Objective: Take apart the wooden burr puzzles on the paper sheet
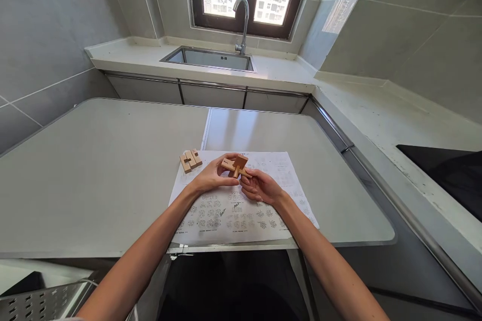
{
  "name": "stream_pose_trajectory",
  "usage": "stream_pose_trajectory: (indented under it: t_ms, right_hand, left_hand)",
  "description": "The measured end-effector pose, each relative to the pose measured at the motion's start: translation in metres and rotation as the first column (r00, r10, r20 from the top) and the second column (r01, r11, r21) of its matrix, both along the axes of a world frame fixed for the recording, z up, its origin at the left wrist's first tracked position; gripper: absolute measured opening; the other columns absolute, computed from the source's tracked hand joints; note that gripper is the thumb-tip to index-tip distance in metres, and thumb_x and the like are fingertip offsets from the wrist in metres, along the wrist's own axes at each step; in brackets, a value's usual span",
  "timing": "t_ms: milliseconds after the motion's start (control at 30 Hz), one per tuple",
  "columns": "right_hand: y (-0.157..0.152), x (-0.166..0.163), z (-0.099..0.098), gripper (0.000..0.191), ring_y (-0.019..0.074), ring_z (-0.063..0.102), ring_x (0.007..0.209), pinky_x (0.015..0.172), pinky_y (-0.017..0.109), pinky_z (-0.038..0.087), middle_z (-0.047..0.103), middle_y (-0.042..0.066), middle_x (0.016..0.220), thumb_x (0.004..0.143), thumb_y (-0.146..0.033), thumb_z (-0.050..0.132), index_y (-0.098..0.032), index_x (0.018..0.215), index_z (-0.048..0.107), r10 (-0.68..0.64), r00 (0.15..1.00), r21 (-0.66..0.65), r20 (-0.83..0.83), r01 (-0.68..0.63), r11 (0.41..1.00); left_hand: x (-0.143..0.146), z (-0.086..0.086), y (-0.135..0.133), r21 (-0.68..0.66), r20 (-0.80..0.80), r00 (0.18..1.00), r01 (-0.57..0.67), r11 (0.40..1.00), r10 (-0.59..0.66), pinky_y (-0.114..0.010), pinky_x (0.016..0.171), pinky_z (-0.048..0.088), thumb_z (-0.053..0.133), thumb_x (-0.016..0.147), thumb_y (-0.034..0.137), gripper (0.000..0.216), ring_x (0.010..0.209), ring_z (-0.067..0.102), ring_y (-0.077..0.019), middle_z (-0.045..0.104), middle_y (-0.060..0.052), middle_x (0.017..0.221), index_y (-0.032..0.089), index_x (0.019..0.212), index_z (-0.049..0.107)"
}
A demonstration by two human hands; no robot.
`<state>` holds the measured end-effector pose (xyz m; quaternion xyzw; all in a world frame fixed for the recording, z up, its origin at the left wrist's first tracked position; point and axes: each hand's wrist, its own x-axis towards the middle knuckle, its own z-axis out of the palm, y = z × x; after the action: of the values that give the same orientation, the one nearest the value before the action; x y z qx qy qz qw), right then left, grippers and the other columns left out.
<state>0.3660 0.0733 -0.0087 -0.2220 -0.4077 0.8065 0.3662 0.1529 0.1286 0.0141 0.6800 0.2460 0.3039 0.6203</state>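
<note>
Over the printed sheet, my left hand (pixel 216 175) wraps its fingers and thumb round a cluster of interlocking wooden puzzle pieces (pixel 238 164). From the right, my right hand (pixel 262 186) pinches the end of a thin wooden piece (pixel 245 173) that sticks out of that cluster. How far this piece sits inside the others is hidden. Several loose notched wooden blocks (pixel 191 160) lie side by side at the sheet's upper left corner. The white paper sheet (pixel 241 236) shows rows of small line drawings and lies flat under both hands.
The sheet rests on a wide pale table (pixel 113 170) with a seam near its middle. Beyond it, a counter holds a steel sink (pixel 211 59) and a tap (pixel 245 22) below a window. A metal rail (pixel 354 148) runs along the right-hand counter. A perforated metal rack (pixel 41 303) stands at lower left.
</note>
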Motion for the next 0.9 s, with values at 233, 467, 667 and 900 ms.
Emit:
stream_pose_trajectory:
  t_ms: [233,467,667,900]
  right_hand:
    - [0.004,-0.012,-0.009,0.036,0.0091,0.048,0.039,0.034,0.020,0.038,0.053,-0.009,0.059,0.089,-0.053,0.076,-0.022,0.098,0.060,-0.537,0.821,0.238,0.193,0.491,0.838]
    - [0.004,-0.011,-0.011,0.042,0.0097,0.051,0.040,0.035,0.020,0.041,0.057,-0.010,0.059,0.088,-0.060,0.075,-0.024,0.099,0.055,-0.563,0.793,0.327,0.233,0.482,0.813]
    - [0.003,-0.011,-0.014,0.042,0.0096,0.053,0.039,0.036,0.020,0.042,0.062,-0.008,0.060,0.095,-0.065,0.064,-0.024,0.094,0.053,-0.538,0.805,0.355,0.248,0.442,0.824]
    - [0.004,-0.012,-0.011,0.041,0.0082,0.051,0.040,0.037,0.019,0.039,0.061,-0.007,0.061,0.094,-0.062,0.067,-0.023,0.094,0.057,-0.568,0.789,0.334,0.234,0.483,0.809]
  left_hand:
    - [0.001,-0.004,-0.005,0.291,-0.176,0.941,-0.231,0.928,0.290,-0.049,0.115,0.049,0.094,0.064,0.044,0.087,0.128,0.066,-0.0315,0.072,-0.009,0.133,0.024,0.140,0.056]
    - [0.003,-0.006,-0.008,0.362,-0.194,0.939,-0.200,0.911,0.283,-0.047,0.114,0.051,0.094,0.063,0.047,0.086,0.129,0.066,-0.0303,0.071,-0.009,0.134,0.024,0.136,0.055]
    - [0.003,-0.009,-0.009,0.364,-0.213,0.939,-0.181,0.914,0.271,-0.047,0.110,0.053,0.095,0.062,0.048,0.087,0.127,0.065,-0.0309,0.071,-0.009,0.130,0.025,0.136,0.057]
    - [0.002,-0.009,-0.011,0.367,-0.227,0.925,-0.207,0.907,0.303,-0.047,0.105,0.056,0.095,0.064,0.049,0.097,0.115,0.071,-0.0308,0.073,-0.010,0.126,0.023,0.147,0.054]
